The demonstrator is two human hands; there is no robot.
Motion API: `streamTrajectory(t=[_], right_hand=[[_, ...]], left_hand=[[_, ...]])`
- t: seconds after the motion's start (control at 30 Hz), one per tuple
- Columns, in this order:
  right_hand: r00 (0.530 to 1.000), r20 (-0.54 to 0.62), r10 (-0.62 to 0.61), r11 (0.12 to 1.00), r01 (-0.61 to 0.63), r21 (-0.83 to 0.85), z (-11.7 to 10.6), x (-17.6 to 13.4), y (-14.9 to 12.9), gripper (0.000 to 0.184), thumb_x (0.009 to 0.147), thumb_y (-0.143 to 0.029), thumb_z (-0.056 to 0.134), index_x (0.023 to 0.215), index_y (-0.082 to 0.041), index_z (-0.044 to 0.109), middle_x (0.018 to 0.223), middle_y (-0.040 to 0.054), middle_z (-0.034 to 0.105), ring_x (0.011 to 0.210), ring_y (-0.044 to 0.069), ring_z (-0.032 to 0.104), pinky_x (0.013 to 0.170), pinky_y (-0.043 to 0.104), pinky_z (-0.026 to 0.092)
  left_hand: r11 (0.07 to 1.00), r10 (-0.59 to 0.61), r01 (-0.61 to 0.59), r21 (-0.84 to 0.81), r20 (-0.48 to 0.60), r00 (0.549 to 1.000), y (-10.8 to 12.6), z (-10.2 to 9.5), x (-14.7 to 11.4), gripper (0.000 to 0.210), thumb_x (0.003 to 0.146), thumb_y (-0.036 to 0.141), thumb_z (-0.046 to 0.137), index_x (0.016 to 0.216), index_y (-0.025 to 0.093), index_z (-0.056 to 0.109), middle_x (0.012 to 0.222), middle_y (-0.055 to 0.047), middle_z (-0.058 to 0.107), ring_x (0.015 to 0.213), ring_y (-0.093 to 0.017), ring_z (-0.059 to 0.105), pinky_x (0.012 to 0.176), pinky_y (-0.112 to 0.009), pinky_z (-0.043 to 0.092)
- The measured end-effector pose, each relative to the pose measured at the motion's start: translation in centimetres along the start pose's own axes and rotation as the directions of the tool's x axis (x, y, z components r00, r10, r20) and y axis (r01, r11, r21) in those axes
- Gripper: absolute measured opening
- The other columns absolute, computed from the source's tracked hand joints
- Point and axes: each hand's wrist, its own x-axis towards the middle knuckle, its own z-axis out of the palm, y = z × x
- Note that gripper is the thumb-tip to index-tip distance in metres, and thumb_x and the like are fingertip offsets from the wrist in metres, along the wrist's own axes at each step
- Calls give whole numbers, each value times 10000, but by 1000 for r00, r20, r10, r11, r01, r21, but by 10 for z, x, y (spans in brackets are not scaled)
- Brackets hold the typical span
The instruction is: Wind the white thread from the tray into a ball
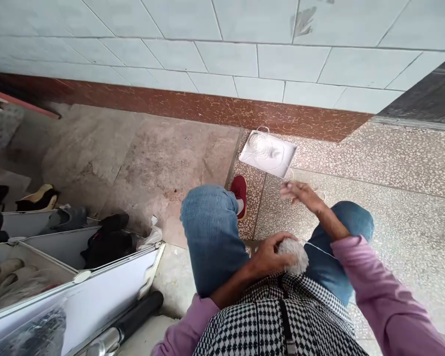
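Observation:
My left hand [272, 254] is closed around a whitish ball of thread [294, 255] in front of my waist. From the ball a thin white strand [321, 248] runs across my right thigh and passes behind my right forearm. My right hand [303, 194] is held out above the floor, just past my right knee. Its fingers are stretched forward and slightly blurred; whether thread touches them is hard to see. Beyond it, a shallow white tray [289, 159] lies on the floor with a loose coil of white cord [260, 144] in it, one loop rising over the back rim.
A tiled wall [222, 62] with a reddish-brown skirting [193, 105] runs along the far side. At left stands a white shoe rack [107, 277] with shoes in its compartments. A black tube [143, 314] lies beside it. My red shoe [239, 193] rests near the tray.

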Motion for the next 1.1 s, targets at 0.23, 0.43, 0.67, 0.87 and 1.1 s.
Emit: streamTrajectory(t=[0.23, 0.43, 0.67, 0.87, 1.1], right_hand=[[957, 227, -181, 980, 155, 127, 21, -140, -9, 527, 1012, -667, 656, 1190, -192, 798, 843, 48, 744, 629, 127, 643, 481, 217, 484], [894, -123, -432, 899, 437, 19, 40, -179, -13, 514, 899, -695, 761, 815, -189, 729, 638, -28, 571, 594, 114, 465, 540, 247, 366], [878, -134, -459, 888, 453, -76, 67, -218, 2, 503, 1024, -662, 616, 804, -213, 673, 626, -38, 503, 586, 127, 455, 574, 275, 377], [863, 36, -503, 845, 500, -190, 100, -236, -8, 461, 1118, -518, 504, 773, -218, 559, 690, -23, 522, 625, 128, 483, 627, 286, 392], [843, 80, -532, 784, 526, -330, 115, -234, -36, 463, 1150, -455, 459, 747, -228, 458, 663, -29, 472, 584, 119, 421, 608, 302, 354]], left_hand=[[915, 104, -156, -373, -155, 982, 33, 2, -15, 525, 693, 522, 841, 1081, 178, 754, 1075, -97, 779, 1014, -279, 706, 885, -374, 554], [778, 68, -155, -608, -164, 984, 64, 21, -49, 507, 716, 520, 850, 1095, 208, 723, 1178, -89, 764, 1099, -294, 699, 844, -377, 586], [821, 192, -348, -453, -355, 915, 84, 8, -74, 495, 716, 441, 880, 1120, 207, 716, 1230, -96, 757, 1247, -324, 661, 933, -422, 603], [876, 342, -427, -225, -334, 878, 68, 13, -56, 546, 659, 454, 930, 1098, 184, 751, 1132, -100, 778, 1077, -269, 715, 942, -379, 584], [850, 526, -487, 200, -312, 791, 58, 13, -42, 526, 688, 319, 908, 1176, 225, 736, 1121, -40, 739, 1035, -217, 664, 958, -324, 526]])
